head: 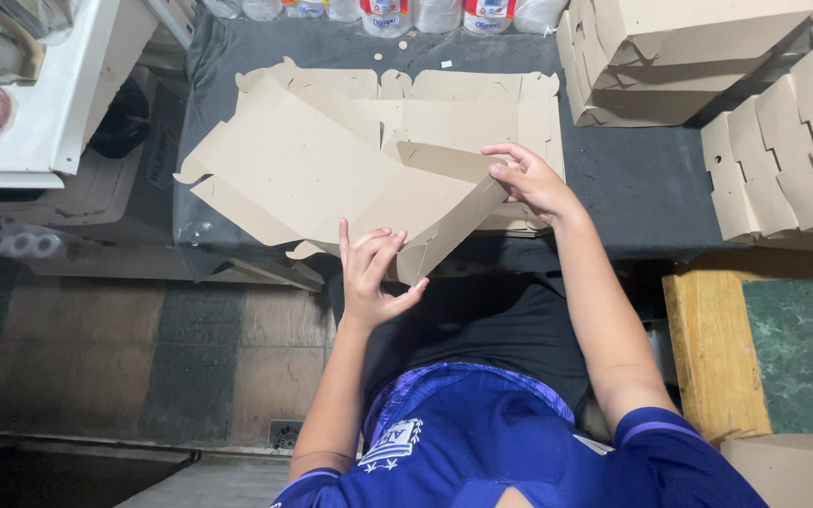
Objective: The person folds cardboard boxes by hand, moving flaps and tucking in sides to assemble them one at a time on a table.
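Half-folded brown cardboard box blank (331,179) raised over the dark cloth-covered worktop (632,188), left hand (374,273) fingers pinching its near flap, right hand (531,181) fingers gripping its corner wall, stacked folded boxes (670,56) beyond

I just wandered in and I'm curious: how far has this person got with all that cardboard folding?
Done: folded boxes are piled at the top right of the dark table. In hand: the left hand and right hand each hold a side of a half-folded cardboard box, one wall raised, its other flaps spread flat. Left: a flat blank lies beneath it, and more flat cut-outs wait at the right.
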